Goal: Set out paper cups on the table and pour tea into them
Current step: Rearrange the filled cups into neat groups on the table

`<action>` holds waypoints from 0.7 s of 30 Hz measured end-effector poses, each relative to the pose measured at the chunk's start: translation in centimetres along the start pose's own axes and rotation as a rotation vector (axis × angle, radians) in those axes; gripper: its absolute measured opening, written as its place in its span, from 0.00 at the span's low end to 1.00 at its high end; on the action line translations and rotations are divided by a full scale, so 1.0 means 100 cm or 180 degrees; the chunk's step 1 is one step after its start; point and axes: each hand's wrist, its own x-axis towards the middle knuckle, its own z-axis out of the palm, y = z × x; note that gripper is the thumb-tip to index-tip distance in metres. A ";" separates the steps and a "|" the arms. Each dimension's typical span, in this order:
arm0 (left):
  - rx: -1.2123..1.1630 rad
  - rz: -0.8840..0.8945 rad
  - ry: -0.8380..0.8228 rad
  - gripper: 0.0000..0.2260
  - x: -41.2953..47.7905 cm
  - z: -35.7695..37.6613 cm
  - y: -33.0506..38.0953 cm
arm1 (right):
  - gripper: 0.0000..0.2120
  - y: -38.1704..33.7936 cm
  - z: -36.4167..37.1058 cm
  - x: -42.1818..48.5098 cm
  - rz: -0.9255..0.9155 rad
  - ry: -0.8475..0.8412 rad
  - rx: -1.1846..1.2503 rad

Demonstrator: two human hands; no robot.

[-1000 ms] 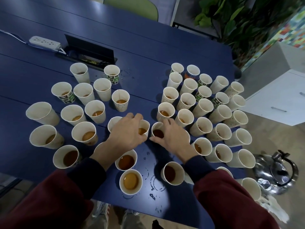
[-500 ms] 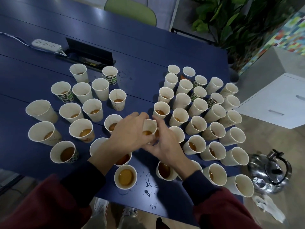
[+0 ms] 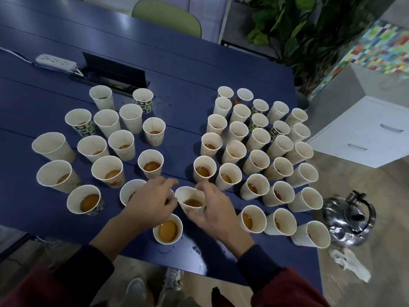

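While you are gripping the held cup [image 3: 191,201]: you are working through the arranging step, not the pouring, judging by tea showing in nearly every cup in view and the kettle [image 3: 349,220] sitting beyond the right edge of the table [image 3: 177,69], well apart from both hands
right hand [image 3: 215,210]: it is wrapping the held cup, fingers curling over the far side and thumb pressing the near wall
left hand [image 3: 150,204]: its fingers are curling just beside the held cup's rim and lying over another cup; whether they are pinching anything cannot be told from this view
held cup, place: it is sitting between your two hands, in the gap between the left cluster [image 3: 106,125] and the right cluster [image 3: 257,138], just beyond the full cup [image 3: 167,229]; whether its base is touching the table is not showing
held cup, pointing: its mouth is facing up, its long axis is running close to upright, and its rim is leaning a little toward the left hand, looking squeezed out of round
next move: it is likely calling for keeping that axis upright, easing your grip on the soft wall, and lowering the held cup into free space without nudging its neighbours
droplets [image 3: 195,249]: they are already lying on the table near you, so you are probably working with little margin for tilt
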 end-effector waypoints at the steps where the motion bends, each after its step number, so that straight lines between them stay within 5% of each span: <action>1: 0.0041 0.0113 -0.0013 0.20 -0.004 0.005 -0.005 | 0.19 -0.001 0.003 -0.003 0.0113 -0.0053 -0.0120; 6: 0.0324 0.0493 0.0099 0.18 -0.012 0.014 -0.009 | 0.16 -0.015 0.010 -0.011 0.0351 -0.0339 -0.0797; 14: 0.0732 0.0473 0.0019 0.31 -0.013 0.013 -0.023 | 0.35 -0.028 0.016 -0.019 0.0210 -0.0666 -0.1682; 21: 0.1125 0.0547 -0.0265 0.30 -0.007 0.010 -0.025 | 0.27 -0.036 0.013 -0.011 0.0281 -0.0693 -0.1862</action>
